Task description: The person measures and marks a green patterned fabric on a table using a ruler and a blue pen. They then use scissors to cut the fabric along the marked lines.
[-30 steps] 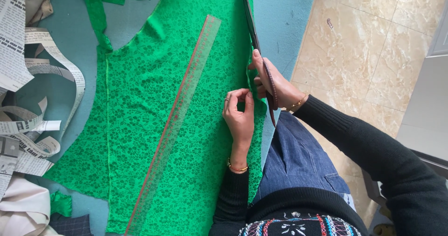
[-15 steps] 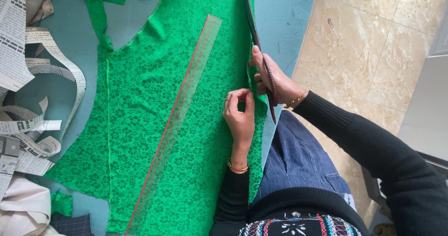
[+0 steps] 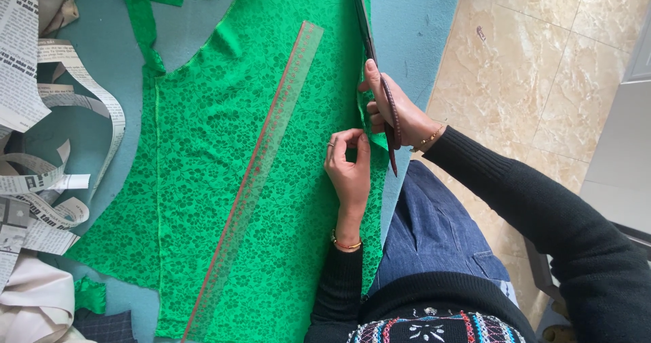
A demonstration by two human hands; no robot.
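Note:
A green patterned fabric (image 3: 224,173) lies spread over a blue table (image 3: 413,24). My right hand (image 3: 397,112) grips dark scissors (image 3: 373,51), whose blades run along the fabric's right edge. My left hand (image 3: 349,170) rests on the fabric just left of the scissors, with thumb and fingers pinched on the cloth near the cut edge. A long clear ruler with a red edge (image 3: 261,173) lies diagonally across the fabric, left of both hands.
Newspaper strips and sheets (image 3: 41,112) pile up at the table's left side, with pale cloth (image 3: 30,302) below them. A small green scrap (image 3: 91,295) lies near the lower left. Beige floor tiles (image 3: 536,58) are on the right.
The right hand and scissors have moved slightly up along the fabric edge. The left hand stays in nearly the same spot.

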